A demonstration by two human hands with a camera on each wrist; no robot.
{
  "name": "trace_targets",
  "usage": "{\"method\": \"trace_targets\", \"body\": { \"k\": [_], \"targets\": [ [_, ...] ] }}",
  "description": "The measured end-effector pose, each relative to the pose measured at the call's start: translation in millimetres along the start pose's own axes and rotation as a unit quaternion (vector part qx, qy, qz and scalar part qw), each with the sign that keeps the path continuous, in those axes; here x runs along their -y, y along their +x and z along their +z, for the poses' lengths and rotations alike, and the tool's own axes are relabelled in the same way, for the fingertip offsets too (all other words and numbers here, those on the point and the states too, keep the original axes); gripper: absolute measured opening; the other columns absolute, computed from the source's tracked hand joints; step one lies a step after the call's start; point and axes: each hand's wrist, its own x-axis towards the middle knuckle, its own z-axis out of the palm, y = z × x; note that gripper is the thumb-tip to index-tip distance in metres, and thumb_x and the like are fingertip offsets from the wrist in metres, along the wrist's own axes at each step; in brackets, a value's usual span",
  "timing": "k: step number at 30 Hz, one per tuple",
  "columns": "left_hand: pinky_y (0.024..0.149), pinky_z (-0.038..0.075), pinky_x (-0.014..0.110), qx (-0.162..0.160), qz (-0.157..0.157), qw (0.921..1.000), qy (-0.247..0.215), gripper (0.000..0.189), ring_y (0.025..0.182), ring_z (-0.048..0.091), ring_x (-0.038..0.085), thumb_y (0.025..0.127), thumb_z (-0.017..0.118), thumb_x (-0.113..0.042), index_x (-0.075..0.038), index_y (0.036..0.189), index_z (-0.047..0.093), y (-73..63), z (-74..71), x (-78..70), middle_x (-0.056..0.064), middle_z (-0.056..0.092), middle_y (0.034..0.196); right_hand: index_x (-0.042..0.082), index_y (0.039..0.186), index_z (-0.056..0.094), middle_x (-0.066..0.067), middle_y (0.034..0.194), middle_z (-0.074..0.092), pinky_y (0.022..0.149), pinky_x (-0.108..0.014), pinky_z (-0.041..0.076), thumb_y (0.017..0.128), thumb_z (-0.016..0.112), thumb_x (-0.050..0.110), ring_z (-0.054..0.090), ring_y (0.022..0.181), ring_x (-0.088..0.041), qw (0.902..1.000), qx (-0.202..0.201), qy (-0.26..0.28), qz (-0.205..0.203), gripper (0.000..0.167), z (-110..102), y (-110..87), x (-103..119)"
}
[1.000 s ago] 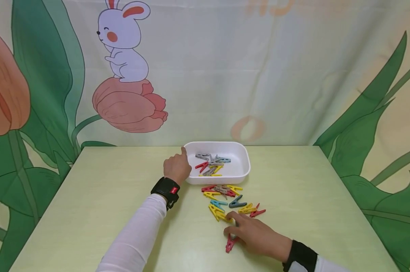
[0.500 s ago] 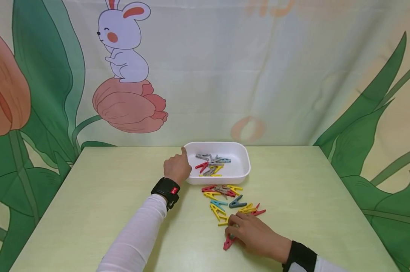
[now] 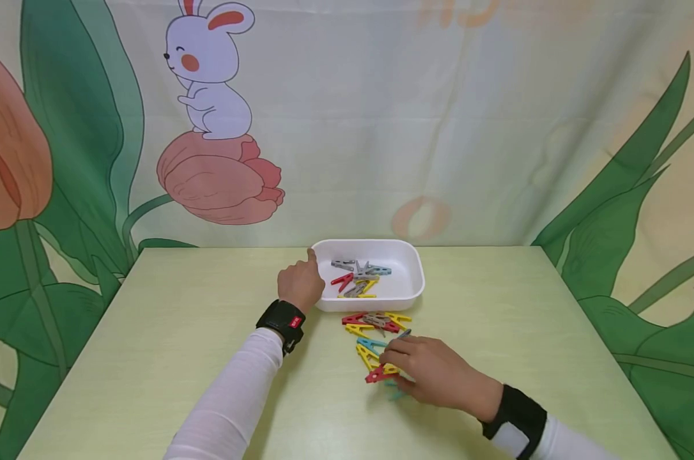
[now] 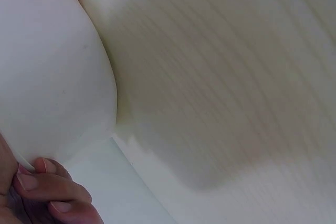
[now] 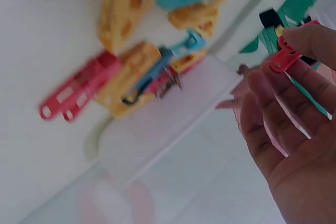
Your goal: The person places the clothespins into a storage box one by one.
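My left hand (image 3: 300, 284) holds the left rim of a white plastic tray (image 3: 414, 281). In the left wrist view its fingers (image 4: 58, 187) curl at the tray wall (image 4: 58, 87). My right hand (image 3: 439, 374) pinches a red clothespin (image 3: 376, 375) between thumb and fingertips, above the table. The right wrist view also shows this red clothespin (image 5: 285, 60) in the pinch. Under that hand lies a teal clothespin (image 3: 397, 393), partly hidden. Yellow clothespins (image 3: 365, 358) and a light blue clothespin (image 3: 371, 344) lie just beyond the fingers.
Several grey, red and yellow clothespins (image 3: 355, 275) lie inside the tray. A red, yellow and grey cluster of clothespins (image 3: 376, 321) sits against its front. Behind the pale table (image 3: 180, 358) hangs a printed rabbit-and-tulip backdrop (image 3: 353, 128).
My right hand has picked the red clothespin up off the table and moved it slightly toward the tray. A teal clothespin now shows beneath. My left hand stays at the tray rim.
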Motion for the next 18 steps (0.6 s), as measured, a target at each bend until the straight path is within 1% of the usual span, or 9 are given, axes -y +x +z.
{"method": "trace_targets", "body": {
  "k": [5,10,14,18],
  "targets": [
    [0.065,0.057,0.044,0.003,0.000,1.0000,-0.003,0.066,0.073,0.070,0.032,0.096,0.063,-0.020,-0.001,0.155,0.044,1.5,0.8,1.7,0.018,0.075,0.092,0.016,0.120,0.073,0.000,0.118,0.073,0.087,-0.033,0.060,0.090,0.081,0.025,0.069,0.104,-0.017,0.9991,-0.039,-0.010,0.011,0.033,-24,10.3,-11],
    [0.064,0.057,0.043,0.001,-0.003,1.0000,0.001,0.066,0.071,0.070,0.031,0.096,0.064,-0.021,-0.002,0.156,0.044,2.9,1.6,2.0,0.017,0.075,0.089,0.016,0.123,0.071,-0.002,0.120,0.072,0.088,-0.035,0.060,0.090,0.081,0.027,0.068,0.104,-0.018,0.9970,-0.062,-0.007,0.047,0.036,-47,23.9,-29],
    [0.065,0.057,0.044,-0.004,0.001,1.0000,0.001,0.065,0.071,0.070,0.032,0.096,0.065,-0.021,-0.001,0.155,0.045,2.2,1.1,1.2,0.017,0.075,0.089,0.015,0.120,0.072,-0.003,0.118,0.072,0.090,-0.037,0.060,0.091,0.080,0.024,0.068,0.104,-0.020,0.9943,-0.080,-0.013,0.070,0.031,-60,37.5,-46],
    [0.065,0.057,0.045,-0.006,0.004,1.0000,0.003,0.065,0.072,0.071,0.033,0.096,0.065,-0.021,0.001,0.154,0.045,1.9,-0.2,1.3,0.018,0.075,0.090,0.012,0.120,0.072,-0.004,0.117,0.073,0.088,-0.038,0.060,0.092,0.078,0.022,0.069,0.103,-0.022,0.9919,-0.106,-0.007,0.070,0.030,-68,54.3,-58]
  ]
}}
